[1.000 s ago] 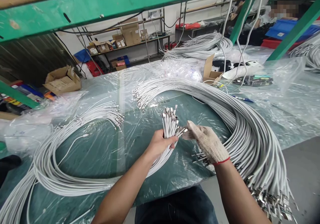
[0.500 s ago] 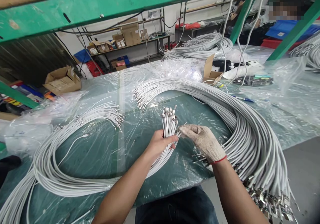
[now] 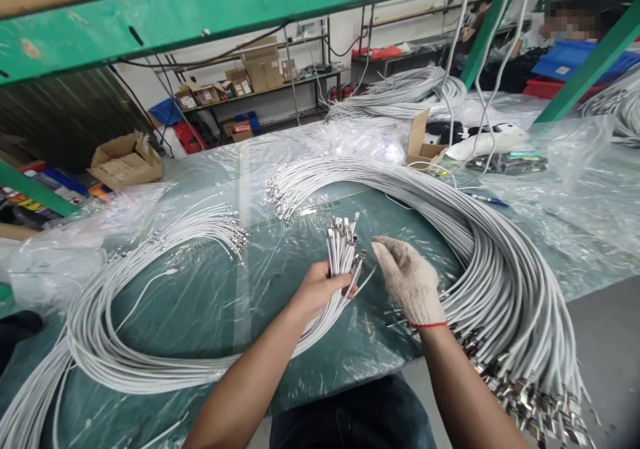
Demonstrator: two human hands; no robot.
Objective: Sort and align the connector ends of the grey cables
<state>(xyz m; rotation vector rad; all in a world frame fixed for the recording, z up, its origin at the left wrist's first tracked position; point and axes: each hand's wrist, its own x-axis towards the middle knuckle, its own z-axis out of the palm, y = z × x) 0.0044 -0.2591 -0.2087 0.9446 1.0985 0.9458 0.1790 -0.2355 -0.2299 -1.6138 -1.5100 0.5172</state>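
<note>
My bare left hand (image 3: 325,289) is wrapped round a bundle of white cables (image 3: 343,252), their metal connectors pointing up above the thumb. A single cable end (image 3: 369,277) leans out from the bundle to the right. My right hand (image 3: 406,279), in a knitted glove with a red cuff, is just right of the bundle and apart from it. Its fingertips are pinched together, and whatever may be between them is hidden. The held bundle runs down and left into a large loop of cables (image 3: 150,374) on the table.
A thick coil of white cables (image 3: 480,229) curves along the right, its connectors hanging over the table edge. Clear plastic sheeting covers the green table (image 3: 280,302). Behind are an open cardboard box (image 3: 425,149) and a blue pen (image 3: 487,199). A green beam (image 3: 200,19) crosses above.
My right hand has drawn away from the bundle to the right. One cable end now sticks out from the bundle. The left hand keeps its hold, almost in the same place.
</note>
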